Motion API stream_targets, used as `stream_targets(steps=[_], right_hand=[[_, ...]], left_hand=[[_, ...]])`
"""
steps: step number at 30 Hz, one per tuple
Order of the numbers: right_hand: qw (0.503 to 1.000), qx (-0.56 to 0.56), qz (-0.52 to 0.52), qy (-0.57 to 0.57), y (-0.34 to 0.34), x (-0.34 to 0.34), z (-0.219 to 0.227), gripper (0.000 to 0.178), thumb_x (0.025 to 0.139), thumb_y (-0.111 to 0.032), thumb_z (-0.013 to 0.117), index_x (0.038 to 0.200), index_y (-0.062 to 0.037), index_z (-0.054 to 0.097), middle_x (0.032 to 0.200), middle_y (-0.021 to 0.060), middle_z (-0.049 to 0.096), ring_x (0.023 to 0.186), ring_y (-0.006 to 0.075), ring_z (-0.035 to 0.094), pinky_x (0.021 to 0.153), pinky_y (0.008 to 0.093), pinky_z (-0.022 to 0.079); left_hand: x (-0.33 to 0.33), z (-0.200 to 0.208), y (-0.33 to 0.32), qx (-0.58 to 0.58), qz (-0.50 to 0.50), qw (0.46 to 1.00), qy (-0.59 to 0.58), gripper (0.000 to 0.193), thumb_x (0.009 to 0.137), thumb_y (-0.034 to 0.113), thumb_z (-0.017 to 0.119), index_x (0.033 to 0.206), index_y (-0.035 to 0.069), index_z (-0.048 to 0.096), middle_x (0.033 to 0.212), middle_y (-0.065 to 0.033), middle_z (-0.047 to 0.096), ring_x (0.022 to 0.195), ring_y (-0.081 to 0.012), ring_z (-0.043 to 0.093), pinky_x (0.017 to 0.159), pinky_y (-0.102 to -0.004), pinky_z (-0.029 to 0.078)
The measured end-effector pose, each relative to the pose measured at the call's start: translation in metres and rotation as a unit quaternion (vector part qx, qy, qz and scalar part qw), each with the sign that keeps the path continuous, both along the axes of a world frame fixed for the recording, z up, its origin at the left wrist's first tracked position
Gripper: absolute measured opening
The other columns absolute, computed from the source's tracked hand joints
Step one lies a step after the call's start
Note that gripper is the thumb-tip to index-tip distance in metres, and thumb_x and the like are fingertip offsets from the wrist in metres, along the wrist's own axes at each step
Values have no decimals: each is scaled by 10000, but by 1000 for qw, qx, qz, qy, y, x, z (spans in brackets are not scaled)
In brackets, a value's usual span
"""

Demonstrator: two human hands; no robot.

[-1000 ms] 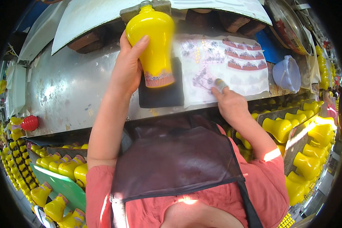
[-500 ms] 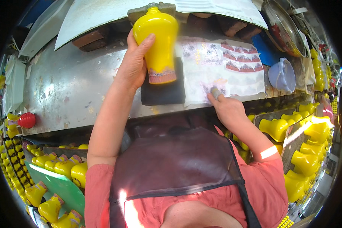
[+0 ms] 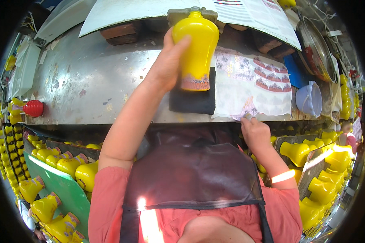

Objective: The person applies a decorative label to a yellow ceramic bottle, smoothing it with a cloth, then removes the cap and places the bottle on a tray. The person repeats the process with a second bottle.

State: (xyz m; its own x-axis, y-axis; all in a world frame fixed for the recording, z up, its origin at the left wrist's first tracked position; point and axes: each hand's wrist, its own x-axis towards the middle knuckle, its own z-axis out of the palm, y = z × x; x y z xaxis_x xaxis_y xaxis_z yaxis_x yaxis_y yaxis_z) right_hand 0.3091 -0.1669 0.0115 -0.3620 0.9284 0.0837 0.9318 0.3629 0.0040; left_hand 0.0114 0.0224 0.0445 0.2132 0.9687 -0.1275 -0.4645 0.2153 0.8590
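My left hand (image 3: 170, 60) is closed around the left side of a glossy yellow vase (image 3: 196, 44), thumb along its body. The vase's neck points to the far side, by a grey-brown block (image 3: 175, 16), and a pink patterned band circles its near end. A folded black cloth (image 3: 190, 103) lies beneath that end. With fingers pinched, my right hand (image 3: 256, 131) grips a purple and pink patterned decal (image 3: 249, 107) at the near edge of the white decal sheet (image 3: 231, 93). Rows of reddish scalloped decals (image 3: 273, 75) lie on the sheet's far right part.
A lavender bucket (image 3: 309, 101) stands right of the sheet. A white board (image 3: 150, 16) rests on bricks (image 3: 119, 33) behind. A red ribbed object (image 3: 33, 108) sits at the metal table's (image 3: 89, 81) left end. Yellow vases (image 3: 71, 164) fill racks below on both sides.
My right hand has drawn toward me, bringing the purple decal to the sheet's near edge. My left hand still holds the vase; the whole view has shifted somewhat.
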Motion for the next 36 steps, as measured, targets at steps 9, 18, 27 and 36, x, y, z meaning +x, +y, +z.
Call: stream_targets(steps=[9, 18, 27, 36], right_hand=[[763, -372, -303, 432, 111, -12, 102, 168, 972, -164, 712, 962, -8, 775, 850, -8, 732, 759, 28, 600, 679, 213, 473], [944, 122, 170, 253, 175, -92, 158, 235, 876, -59, 754, 1102, -120, 759, 742, 20, 663, 552, 111, 617, 483, 275, 485], [936, 197, 289, -31, 150, -112, 99, 412, 784, -65, 698, 1193, -75, 739, 681, 2, 442, 557, 145, 525, 489, 300, 427], [940, 230, 246, -48, 130, -114, 84, 381, 825, -82, 715, 1203, -46, 747, 678, -15, 396, 536, 133, 466, 478, 294, 398]], left_hand=[[0, 2, -2, 8, 2, 1000, 26, 620, 1082, 308, 576, 1603, 167, 271, 1453, -62, 530, 1333, -202, 549, 1107, -382, 473], [-8, 22, -1, -30, -12, 998, 54, 658, 1084, 364, 550, 1609, 105, 248, 1526, -101, 462, 1397, -242, 486, 1167, -414, 380], [-12, 20, 20, 91, 27, 978, 186, 841, 921, 410, 753, 1562, 41, 353, 1490, -194, 468, 1368, -292, 479, 1149, -415, 396], [-7, 4, 30, 198, 40, 905, 374, 775, 854, 287, 840, 1473, 24, 456, 1378, -143, 550, 1246, -234, 572, 1055, -365, 485]])
